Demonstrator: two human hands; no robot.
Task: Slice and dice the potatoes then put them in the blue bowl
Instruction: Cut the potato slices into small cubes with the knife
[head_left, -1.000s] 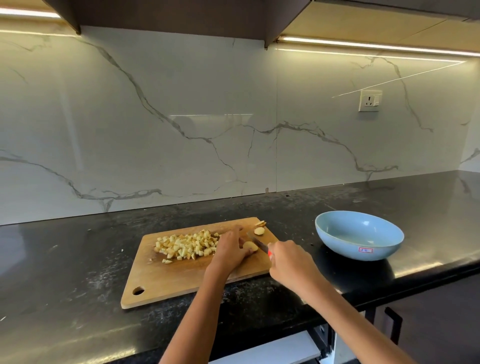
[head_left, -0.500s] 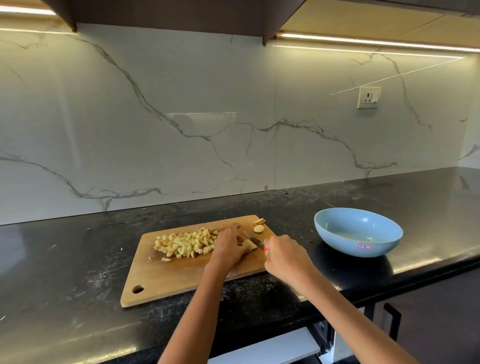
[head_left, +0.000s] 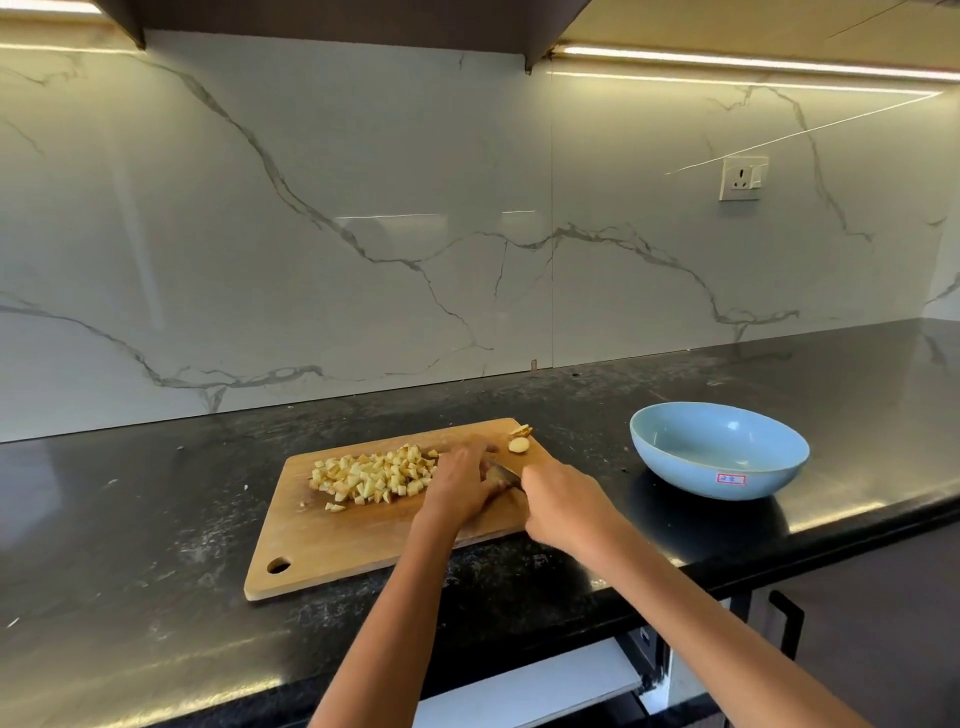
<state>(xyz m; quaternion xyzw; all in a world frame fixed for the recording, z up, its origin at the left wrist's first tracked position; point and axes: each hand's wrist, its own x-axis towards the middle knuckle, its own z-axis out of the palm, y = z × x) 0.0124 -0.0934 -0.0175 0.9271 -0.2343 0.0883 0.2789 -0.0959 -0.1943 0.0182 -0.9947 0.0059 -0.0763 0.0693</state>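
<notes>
One black counter (head_left: 130, 519) carries everything we work on; at its centre lies the wooden board (head_left: 343, 540), and at 3 o'clock from it, well apart, stands the blue bowl (head_left: 719, 449), with no potato in it; the diced heap (head_left: 371, 474) sits at the board's 11 o'clock, unmoved since a second ago; our left hand (head_left: 460, 483) curls over the piece being cut, which a moment back showed pale beside the blade and is now hidden; our right hand (head_left: 563, 501) grips the knife (head_left: 504, 474), now closer against the left; two offcuts (head_left: 519, 439) wait at the far corner; we judge dicing nearly done, transfer unstarted.
</notes>
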